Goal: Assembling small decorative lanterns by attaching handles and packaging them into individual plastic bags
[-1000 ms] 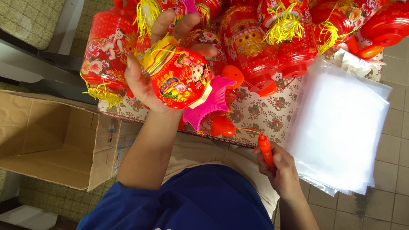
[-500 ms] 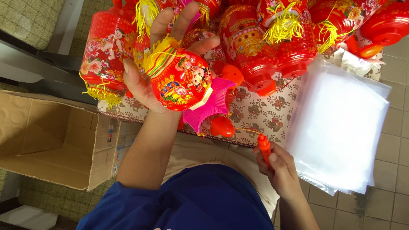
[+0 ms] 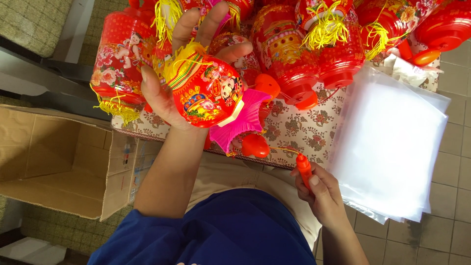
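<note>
Here, a round red plastic lantern (image 3: 206, 93) with a pink star-shaped base is cradled in the half-spread left hand (image 3: 169, 88) above the floral tabletop (image 3: 304, 132), its small orange handle (image 3: 304, 169), apparently not yet fitted, pinched in the right hand (image 3: 321, 194).

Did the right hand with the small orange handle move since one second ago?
No. The right hand holds the orange handle at the same spot beside the stack of clear plastic bags, just below the patterned cloth's edge.

Left hand (image 3: 189, 73) raised, palm up, fingers spread and cupped; right hand (image 3: 321, 194) low, pinching, forearm bent.
</note>
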